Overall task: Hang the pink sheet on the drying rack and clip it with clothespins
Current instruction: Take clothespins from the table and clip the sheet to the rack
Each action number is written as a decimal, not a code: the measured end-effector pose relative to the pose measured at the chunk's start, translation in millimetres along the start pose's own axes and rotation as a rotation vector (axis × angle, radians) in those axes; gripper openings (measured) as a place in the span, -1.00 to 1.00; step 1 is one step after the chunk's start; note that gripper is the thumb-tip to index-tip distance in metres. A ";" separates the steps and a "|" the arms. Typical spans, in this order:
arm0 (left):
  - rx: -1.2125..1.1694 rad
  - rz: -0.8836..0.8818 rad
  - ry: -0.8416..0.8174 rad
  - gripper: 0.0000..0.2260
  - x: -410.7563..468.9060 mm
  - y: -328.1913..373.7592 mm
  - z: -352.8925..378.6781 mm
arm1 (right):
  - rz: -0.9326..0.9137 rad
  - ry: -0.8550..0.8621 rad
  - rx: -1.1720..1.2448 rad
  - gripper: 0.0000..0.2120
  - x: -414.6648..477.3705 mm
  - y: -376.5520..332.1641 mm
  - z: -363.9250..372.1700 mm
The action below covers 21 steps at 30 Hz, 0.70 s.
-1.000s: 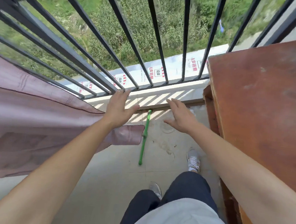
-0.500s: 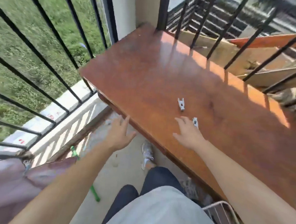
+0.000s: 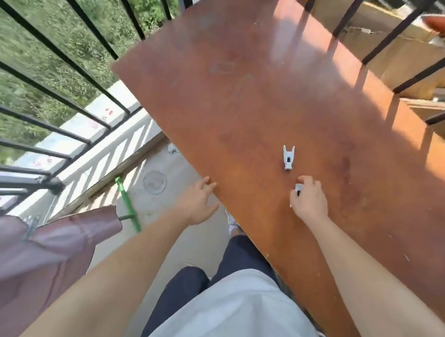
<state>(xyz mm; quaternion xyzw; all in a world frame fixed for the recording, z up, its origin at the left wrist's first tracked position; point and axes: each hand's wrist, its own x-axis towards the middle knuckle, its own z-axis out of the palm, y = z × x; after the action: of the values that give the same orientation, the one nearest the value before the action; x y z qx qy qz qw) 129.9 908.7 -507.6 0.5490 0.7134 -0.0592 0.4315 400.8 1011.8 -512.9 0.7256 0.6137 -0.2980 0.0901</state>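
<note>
Right hand: your right hand [image 3: 309, 198] lies on the brown table [image 3: 248, 86], fingers curled round a white clothespin [image 3: 298, 187] that peeps out by the thumb; it looks pinched, though most of the pin is hidden.
Left hand: your left hand [image 3: 198, 201] is spread, holding nothing, fingertips at the table's near edge.
Second clothespin: another white clothespin [image 3: 288, 157] lies loose on the tabletop just beyond your right hand, apart from it.
Pink sheet: the pink sheet [image 3: 39, 255] hangs at your lower left, draped over the rack; a green rack bar [image 3: 128, 204] juts out past its corner.
Clip on sheet: a grey clip [image 3: 31, 224] sits on the sheet's top edge near the railing.
Edges: the black railing [image 3: 63, 88] closes off the left; the table edge runs diagonally beside your legs.
Open room: only a narrow strip of floor [image 3: 168, 170] lies between railing and table.
</note>
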 end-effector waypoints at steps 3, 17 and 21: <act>-0.077 -0.086 0.020 -0.39 -13.2 -8.2 -12.1 | -0.155 -0.046 0.043 -0.68 9.9 -40.9 5.7; -0.609 -0.612 0.841 -0.47 -319.6 -203.2 -4.0 | -1.198 -0.337 0.118 -0.79 -249.2 -354.8 84.5; -0.671 -0.704 1.093 -0.50 -481.2 -268.8 56.0 | -1.468 -0.498 0.109 -0.79 -418.4 -393.5 146.6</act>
<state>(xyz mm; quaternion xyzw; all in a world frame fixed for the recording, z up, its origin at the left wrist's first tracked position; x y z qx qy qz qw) -51.7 420.2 -319.4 0.0766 0.9409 0.3095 0.1142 -46.9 679.6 -311.4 0.0482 0.8833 -0.4653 -0.0309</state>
